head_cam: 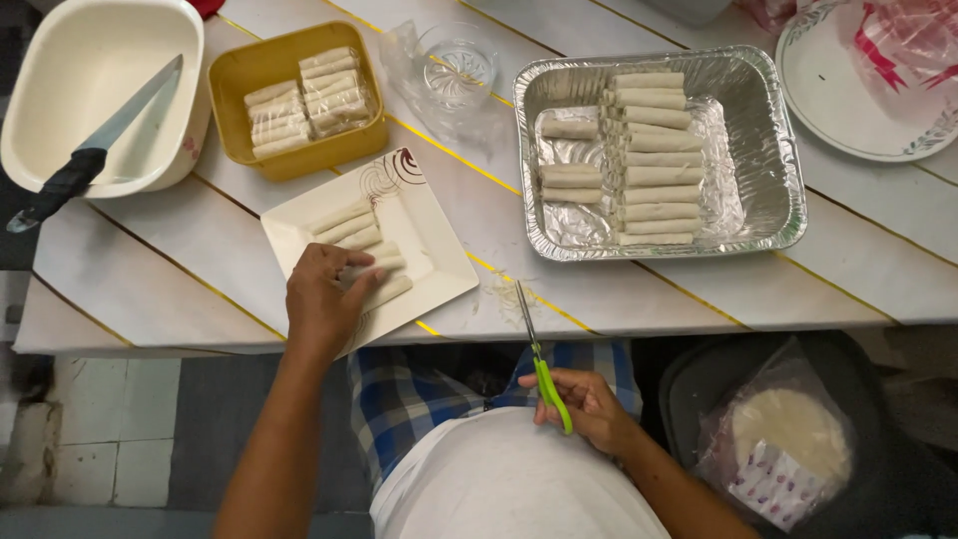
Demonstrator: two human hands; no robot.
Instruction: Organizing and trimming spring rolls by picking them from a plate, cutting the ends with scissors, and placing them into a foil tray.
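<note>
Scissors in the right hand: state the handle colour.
Bright green handles on the scissors, held by the right hand; seen in the head view.

On the striped white bench (699, 289) lie one rectangular silver foil tray (773, 140) holding about fifteen pale rolled wrappers (654, 155), one yellow plastic tub (235, 85), one square white plate (424, 235), one black-handled knife (95, 145), and one pair of green-handled scissors (539, 359).

rolls (364, 250): pale, side by side, white sq plate (434, 235) | scissors (539, 364): green-handled, shut, table edge

White plank table (200, 250) (tiled floor (110, 439))
</note>
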